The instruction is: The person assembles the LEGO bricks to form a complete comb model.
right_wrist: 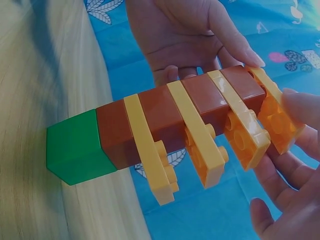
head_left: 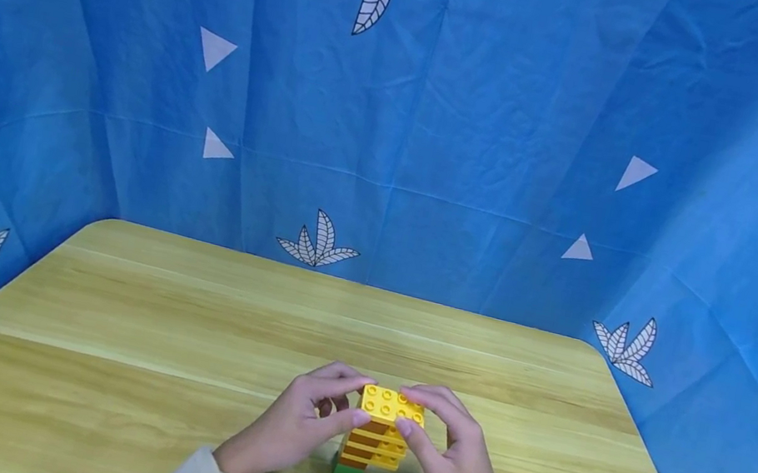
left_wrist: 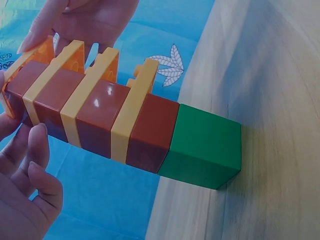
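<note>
A tower of toy building bricks stands on the table, with a green brick (left_wrist: 202, 147) at its base. Above it, brown bricks (right_wrist: 160, 112) alternate with thin yellow plates (right_wrist: 197, 140) that jut out toward the right. On top is a studded yellow plate (head_left: 383, 404). My left hand (head_left: 297, 417) pinches its left end between thumb and fingers. At its right end, my right hand (head_left: 454, 457) pinches it the same way. The top plate meets the uppermost brown brick (right_wrist: 243, 86); whether it is fully pressed down I cannot tell.
The wooden table (head_left: 181, 320) reaches back to a blue cloth backdrop (head_left: 398, 130) printed with leaves and triangles. The cloth also hangs along the left and right sides.
</note>
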Action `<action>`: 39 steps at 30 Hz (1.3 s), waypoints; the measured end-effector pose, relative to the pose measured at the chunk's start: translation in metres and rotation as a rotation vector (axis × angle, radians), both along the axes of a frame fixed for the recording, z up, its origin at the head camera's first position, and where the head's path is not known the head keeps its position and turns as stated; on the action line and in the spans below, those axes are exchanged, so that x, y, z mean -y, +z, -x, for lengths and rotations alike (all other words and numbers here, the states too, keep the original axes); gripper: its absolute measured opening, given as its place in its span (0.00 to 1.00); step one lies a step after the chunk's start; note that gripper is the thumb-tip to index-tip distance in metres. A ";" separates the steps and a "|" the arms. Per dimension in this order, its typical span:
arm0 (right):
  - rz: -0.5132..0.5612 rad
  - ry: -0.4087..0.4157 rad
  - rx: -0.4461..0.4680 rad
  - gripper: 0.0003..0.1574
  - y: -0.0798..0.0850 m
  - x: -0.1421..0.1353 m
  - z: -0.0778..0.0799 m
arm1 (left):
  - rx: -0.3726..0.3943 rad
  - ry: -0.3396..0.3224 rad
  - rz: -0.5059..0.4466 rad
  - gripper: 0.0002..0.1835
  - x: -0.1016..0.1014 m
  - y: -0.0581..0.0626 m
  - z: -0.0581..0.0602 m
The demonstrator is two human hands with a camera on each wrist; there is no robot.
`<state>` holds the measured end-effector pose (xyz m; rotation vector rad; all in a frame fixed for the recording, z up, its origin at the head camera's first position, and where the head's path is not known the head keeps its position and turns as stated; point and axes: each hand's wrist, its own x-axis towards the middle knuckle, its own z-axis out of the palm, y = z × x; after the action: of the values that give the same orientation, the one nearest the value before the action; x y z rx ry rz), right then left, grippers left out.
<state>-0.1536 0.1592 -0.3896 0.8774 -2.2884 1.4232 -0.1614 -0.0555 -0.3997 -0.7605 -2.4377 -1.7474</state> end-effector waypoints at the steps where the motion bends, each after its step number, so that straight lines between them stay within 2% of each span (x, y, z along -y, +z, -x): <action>1: -0.004 0.004 0.004 0.18 0.000 -0.001 0.000 | -0.002 -0.001 0.000 0.23 0.000 0.000 0.000; 5: -0.011 0.013 0.030 0.18 -0.001 -0.002 0.001 | -0.009 0.002 0.004 0.23 0.000 0.001 0.001; 13: -0.009 0.012 -0.005 0.19 0.002 -0.001 0.000 | -0.017 0.002 0.022 0.23 0.001 0.002 0.002; 21: -0.018 0.001 -0.002 0.18 0.000 -0.002 0.001 | -0.042 -0.010 0.029 0.23 0.002 0.002 0.003; 26: -0.014 0.006 0.009 0.17 -0.002 -0.003 0.003 | -0.065 0.005 0.057 0.23 0.002 0.004 0.003; 30: -0.012 0.006 -0.019 0.18 -0.001 -0.004 0.004 | -0.087 0.002 0.062 0.24 0.001 0.005 0.005; 39: -0.019 0.012 0.004 0.18 -0.003 -0.006 0.003 | -0.085 -0.009 0.082 0.23 0.003 0.001 0.005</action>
<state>-0.1562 0.1651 -0.3930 0.8960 -2.3066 1.4120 -0.1665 -0.0581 -0.3983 -0.8370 -2.4660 -1.5921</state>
